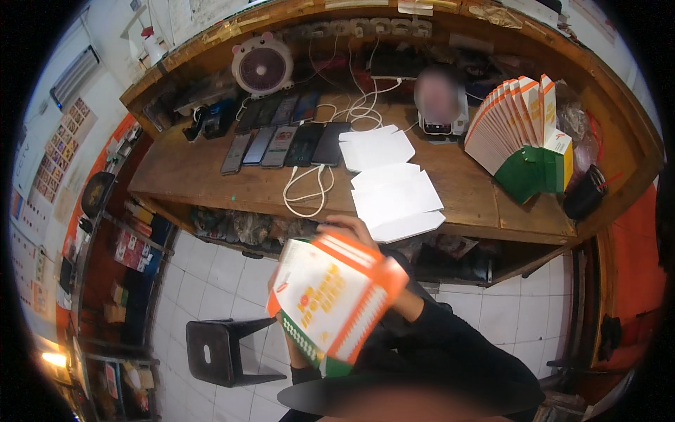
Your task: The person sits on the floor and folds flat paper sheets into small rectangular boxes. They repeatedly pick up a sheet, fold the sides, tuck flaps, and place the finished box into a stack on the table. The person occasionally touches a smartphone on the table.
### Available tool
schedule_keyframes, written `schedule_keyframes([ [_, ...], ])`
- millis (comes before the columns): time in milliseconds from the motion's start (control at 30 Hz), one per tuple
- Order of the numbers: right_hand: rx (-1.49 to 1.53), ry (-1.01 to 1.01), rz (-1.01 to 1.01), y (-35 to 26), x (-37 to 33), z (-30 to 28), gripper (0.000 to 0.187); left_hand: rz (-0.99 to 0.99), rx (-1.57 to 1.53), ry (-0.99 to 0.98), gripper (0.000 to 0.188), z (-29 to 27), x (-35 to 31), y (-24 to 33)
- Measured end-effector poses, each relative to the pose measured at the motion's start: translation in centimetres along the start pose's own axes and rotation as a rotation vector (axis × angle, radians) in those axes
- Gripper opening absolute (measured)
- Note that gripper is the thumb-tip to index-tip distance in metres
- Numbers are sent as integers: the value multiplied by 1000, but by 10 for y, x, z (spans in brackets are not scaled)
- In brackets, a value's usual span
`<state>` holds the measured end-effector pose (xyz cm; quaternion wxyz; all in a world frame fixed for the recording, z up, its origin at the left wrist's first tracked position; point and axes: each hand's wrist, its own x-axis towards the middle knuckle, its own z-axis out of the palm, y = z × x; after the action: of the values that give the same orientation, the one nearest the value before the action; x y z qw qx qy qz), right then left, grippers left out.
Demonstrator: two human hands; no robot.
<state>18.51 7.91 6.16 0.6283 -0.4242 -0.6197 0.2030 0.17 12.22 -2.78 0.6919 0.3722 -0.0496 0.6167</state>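
A printed cardboard food box (320, 295) in white, orange and green is held up in front of my body, tilted, its right corner slightly blurred. My right hand (351, 229) reaches behind it, with bent fingers showing over the top edge. Along the box's left side only a sliver of my left hand (273, 283) shows; most of its fingers are hidden behind the cardboard. Beyond the box, two flattened white box blanks (397, 200) lie overlapping at the table's front edge. A fanned stack of similar folded boxes (517, 119) stands at the right of the table.
Several phones (281, 144) lie in rows on the wooden table (183, 165), with white cables (309, 193) among them. Behind are a round fan (262, 65) and a propped phone (439, 105). A dark cup (585, 193) stands far right. A black stool (211, 352) is on the tiled floor.
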Motion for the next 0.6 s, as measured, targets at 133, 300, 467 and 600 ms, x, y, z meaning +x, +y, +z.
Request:
schedule_keyframes([
  [133,8,-203,-76,-21,-21,15,59,-80,768,602,78,35,-18,7],
  [300,1,-320,193,-29,-48,31,44,138,1495,37,64,75,-8,21],
  [467,-94,-426,34,-6,-56,20,37,-94,1092,-135,52,99,-7,58],
  [600,-71,-435,-101,-17,-58,13,34,250,1114,68,43,89,-10,27],
])
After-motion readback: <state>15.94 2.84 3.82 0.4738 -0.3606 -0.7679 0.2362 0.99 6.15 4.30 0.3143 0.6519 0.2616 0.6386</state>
